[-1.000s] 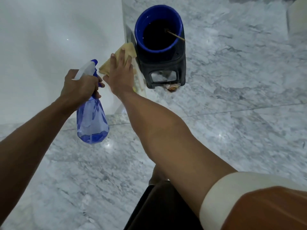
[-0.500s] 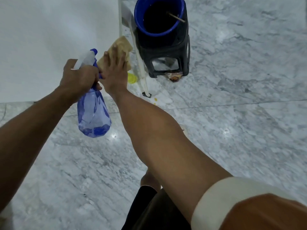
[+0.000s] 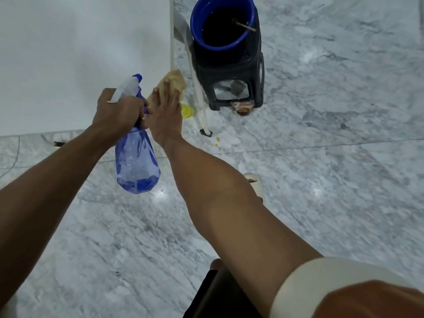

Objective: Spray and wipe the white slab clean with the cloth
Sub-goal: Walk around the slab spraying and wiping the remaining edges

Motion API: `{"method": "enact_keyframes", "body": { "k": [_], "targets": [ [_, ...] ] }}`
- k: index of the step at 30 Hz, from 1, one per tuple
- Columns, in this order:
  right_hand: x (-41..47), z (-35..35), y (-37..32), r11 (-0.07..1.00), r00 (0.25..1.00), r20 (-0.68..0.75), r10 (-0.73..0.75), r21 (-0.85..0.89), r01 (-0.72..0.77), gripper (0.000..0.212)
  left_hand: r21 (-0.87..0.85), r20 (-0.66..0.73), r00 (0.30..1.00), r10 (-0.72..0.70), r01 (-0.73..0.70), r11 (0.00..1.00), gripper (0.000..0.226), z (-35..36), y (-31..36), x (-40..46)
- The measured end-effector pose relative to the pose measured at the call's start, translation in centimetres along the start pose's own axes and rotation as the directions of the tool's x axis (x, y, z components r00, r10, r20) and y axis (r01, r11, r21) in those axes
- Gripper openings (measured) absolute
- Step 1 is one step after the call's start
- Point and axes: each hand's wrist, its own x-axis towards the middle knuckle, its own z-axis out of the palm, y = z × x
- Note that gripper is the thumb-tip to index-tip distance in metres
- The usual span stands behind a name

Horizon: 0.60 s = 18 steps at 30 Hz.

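Note:
The white slab [image 3: 80, 56] fills the upper left, standing above the marble floor. My left hand [image 3: 117, 113] grips the neck of a blue spray bottle [image 3: 136, 164] with a white trigger head, its nozzle pointing at the slab. My right hand [image 3: 164, 118] lies flat with fingers spread, pressing a tan cloth [image 3: 174, 82] against the slab near its right edge. Most of the cloth is hidden under my fingers.
A blue bucket [image 3: 197, 26] sits on a black plastic stool [image 3: 257, 88] just right of the slab. A white stick [image 3: 198, 95] leans beside it, with a yellow lid [image 3: 187, 111] on the grey marble floor [image 3: 321, 157]. My foot in a pale sandal [image 3: 255, 183] shows below.
My right hand and the cloth have slid down the slab's right edge. The view has tilted, so the slab's bottom edge and the floor beneath now show. The left hand keeps its hold on the bottle.

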Motion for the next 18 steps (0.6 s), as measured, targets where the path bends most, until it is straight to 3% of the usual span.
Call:
{"method": "enact_keyframes", "body": {
  "k": [5,10,14,16,18],
  "targets": [
    [-2.4,0.9,0.7,0.998,0.999,-0.037,-0.037,0.056,0.039,0.062,0.012,0.007,1.000,-0.011,0.011,1.000,0.020,-0.1,-1.9,-2.1],
    [-7.0,1.9,0.7,0.995,0.994,0.056,-0.092,0.032,0.090,0.064,-0.023,0.032,0.999,-0.027,0.027,0.999,0.018,-0.8,-3.5,-4.7],
    [-10.7,1.0,1.1,0.953,0.988,0.118,-0.096,0.299,0.056,0.057,-0.080,0.041,0.999,-0.022,0.025,0.996,0.018,-1.2,-4.6,-7.3],
    [-11.8,-0.6,1.5,0.823,0.950,0.299,-0.087,0.559,-0.100,0.049,-0.105,0.042,0.999,-0.023,0.027,0.994,0.018,-1.4,-4.9,-8.7],
    [-13.5,-3.1,1.9,0.441,0.861,0.498,-0.098,0.798,-0.411,0.019,-0.108,0.049,0.999,-0.021,0.026,0.994,0.020,-1.6,-5.1,-10.0]
  ]
}}
